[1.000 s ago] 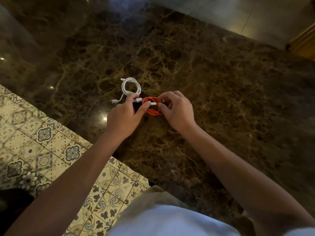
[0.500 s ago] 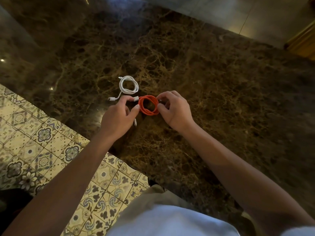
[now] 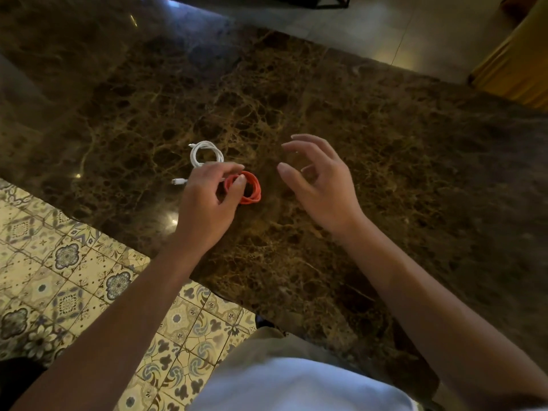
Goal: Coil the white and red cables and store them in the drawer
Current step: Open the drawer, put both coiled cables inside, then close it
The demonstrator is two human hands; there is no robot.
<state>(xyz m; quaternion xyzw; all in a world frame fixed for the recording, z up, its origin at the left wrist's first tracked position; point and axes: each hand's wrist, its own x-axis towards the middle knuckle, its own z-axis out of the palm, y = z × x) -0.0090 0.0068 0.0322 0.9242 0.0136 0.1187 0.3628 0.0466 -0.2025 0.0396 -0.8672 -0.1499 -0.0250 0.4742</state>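
The person stood at the corner of a dark brown marble table (image 3: 341, 120), arms reaching out over it. The left hand (image 3: 207, 200) was down on the red cable (image 3: 250, 188), which was already wound into a small tight coil lying on the stone; the thumb and forefinger pinched the coil's near-left side, the other fingers curled in narrow behind them. Whether the coil was lifted at all or simply pressed flat, I could not tell. The right hand (image 3: 318, 185) hung in the air just to the right of the red coil, touching nothing, its fingers spread loose and wide with the thumb pointing back toward the cable. The white cable (image 3: 206, 152) lay coiled on the table just beyond the left hand's fingers, close beside the red one, with one plug end trailing out to the left. Patterned floor tiles (image 3: 68, 259) showed below the table's edge.
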